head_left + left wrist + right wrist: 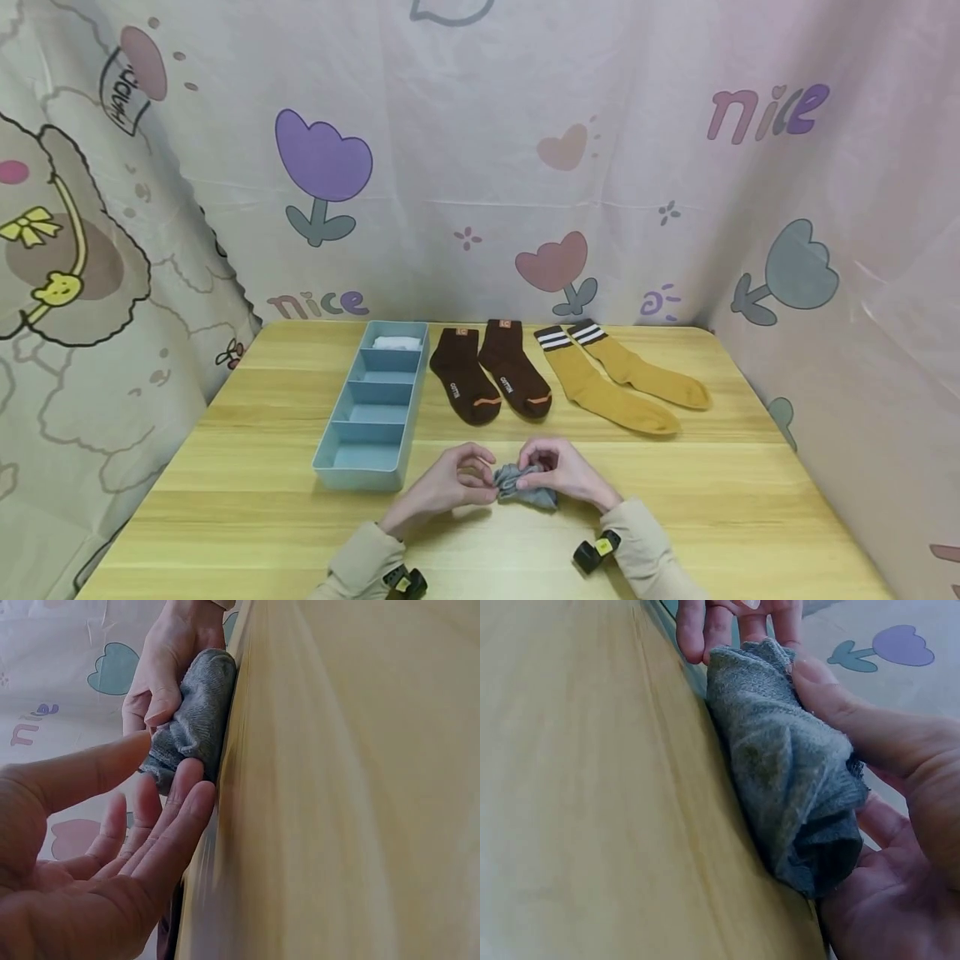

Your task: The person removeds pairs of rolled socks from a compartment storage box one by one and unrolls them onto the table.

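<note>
A bunched, rolled grey sock [527, 487] lies on the table in front of the person. The right hand [564, 472] pinches it from the right; in the right wrist view the thumb [847, 705] lies along the cloth and other fingers are behind it. At the sock's left end is the left hand [455, 479]. In the left wrist view its fingers [169, 832] are nearly straight, with fingertips at the grey fabric [202, 705], and the thumb stands apart from them. Whether a second sock is rolled inside cannot be seen.
Left of the hands stands a blue divided box [321, 463] with a white folded item [397, 342] in its far compartment. Behind the hands lie two brown socks [463, 379] [516, 367] and, further right, two yellow socks [607, 400] [652, 375], all flat on the wooden table [247, 517].
</note>
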### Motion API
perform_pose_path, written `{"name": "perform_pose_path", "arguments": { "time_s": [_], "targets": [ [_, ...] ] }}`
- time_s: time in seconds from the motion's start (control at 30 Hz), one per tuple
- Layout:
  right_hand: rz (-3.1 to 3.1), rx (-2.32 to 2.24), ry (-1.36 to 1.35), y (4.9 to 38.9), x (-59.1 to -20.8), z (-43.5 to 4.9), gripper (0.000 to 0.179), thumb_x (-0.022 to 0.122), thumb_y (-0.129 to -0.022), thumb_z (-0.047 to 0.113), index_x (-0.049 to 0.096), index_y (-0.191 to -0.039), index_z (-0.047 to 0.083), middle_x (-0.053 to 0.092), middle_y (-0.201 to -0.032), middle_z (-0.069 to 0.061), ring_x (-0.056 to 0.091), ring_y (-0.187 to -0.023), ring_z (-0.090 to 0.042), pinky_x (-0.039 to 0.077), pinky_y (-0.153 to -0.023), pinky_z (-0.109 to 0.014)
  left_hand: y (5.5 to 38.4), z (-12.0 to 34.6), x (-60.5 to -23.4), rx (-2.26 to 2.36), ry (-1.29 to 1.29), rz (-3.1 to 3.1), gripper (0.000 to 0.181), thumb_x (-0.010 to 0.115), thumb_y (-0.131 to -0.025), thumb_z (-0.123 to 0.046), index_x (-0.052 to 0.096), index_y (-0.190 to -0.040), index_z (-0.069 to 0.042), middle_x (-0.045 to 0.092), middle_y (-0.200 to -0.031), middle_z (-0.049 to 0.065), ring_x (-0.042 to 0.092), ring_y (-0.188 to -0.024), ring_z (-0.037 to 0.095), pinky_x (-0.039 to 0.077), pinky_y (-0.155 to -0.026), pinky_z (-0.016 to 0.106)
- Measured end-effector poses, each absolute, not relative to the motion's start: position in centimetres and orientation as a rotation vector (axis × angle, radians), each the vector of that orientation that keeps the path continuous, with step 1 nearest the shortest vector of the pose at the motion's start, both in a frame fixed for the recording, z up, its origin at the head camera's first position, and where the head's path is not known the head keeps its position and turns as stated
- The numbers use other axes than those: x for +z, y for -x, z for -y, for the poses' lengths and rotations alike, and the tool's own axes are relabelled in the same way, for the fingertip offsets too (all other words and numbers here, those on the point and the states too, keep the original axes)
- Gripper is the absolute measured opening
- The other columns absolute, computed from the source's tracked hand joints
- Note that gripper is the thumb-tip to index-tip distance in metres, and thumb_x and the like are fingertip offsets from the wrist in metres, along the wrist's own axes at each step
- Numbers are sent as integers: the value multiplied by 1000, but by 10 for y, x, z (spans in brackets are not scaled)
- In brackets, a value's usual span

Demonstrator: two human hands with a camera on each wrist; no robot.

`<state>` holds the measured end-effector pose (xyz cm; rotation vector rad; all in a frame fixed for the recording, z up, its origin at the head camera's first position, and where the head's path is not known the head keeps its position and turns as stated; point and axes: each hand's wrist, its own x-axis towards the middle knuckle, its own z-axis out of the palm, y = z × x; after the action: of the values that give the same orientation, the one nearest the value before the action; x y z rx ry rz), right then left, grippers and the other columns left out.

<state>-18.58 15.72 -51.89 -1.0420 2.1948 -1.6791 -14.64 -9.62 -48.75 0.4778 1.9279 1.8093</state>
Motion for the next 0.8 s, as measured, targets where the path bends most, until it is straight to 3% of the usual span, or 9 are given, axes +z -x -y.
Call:
{"name": "perform_pose_path", "arguments": {
  "time_s": [0.23, 0.43, 0.57, 0.8],
  "targets": [
    [-2102, -1682, 1142, 187, -519, -163, 16, 77, -83, 0, 72, -99, -3, 68, -97, -25, 62, -92, -4, 54, -80, -19, 147, 96, -485, 1810, -493, -1932, 41, 72, -80, 10, 54, -116, 14, 64, -111, 32, 72, -98, 37, 61, -86, 34],
    [-2071, -1619, 1126, 185, -518, -170, 23, 69, -90, 2, 73, -111, -6, 69, -109, -25, 63, -105, -9, 51, -96, -23, 147, 99, -484, 1790, -495, -2011, 39, 73, -79, 7, 58, -114, 11, 65, -107, 30, 71, -95, 29, 61, -86, 32],
    [-2063, -1601, 1135, 184, -518, -171, 24, 66, -92, 1, 72, -114, -6, 68, -112, -26, 63, -107, -10, 51, -97, -25, 147, 99, -483, 1758, -503, -2032, 36, 74, -78, 7, 61, -111, 10, 65, -104, 27, 71, -94, 27, 60, -86, 30],
    [-2065, -1652, 1109, 184, -520, -169, 22, 65, -91, -2, 70, -112, -4, 67, -110, -27, 63, -108, -9, 54, -94, -24, 147, 97, -481, 1705, -585, -2041, 34, 71, -83, 10, 62, -116, 12, 66, -114, 30, 70, -106, 40, 60, -87, 28]
  ]
}}
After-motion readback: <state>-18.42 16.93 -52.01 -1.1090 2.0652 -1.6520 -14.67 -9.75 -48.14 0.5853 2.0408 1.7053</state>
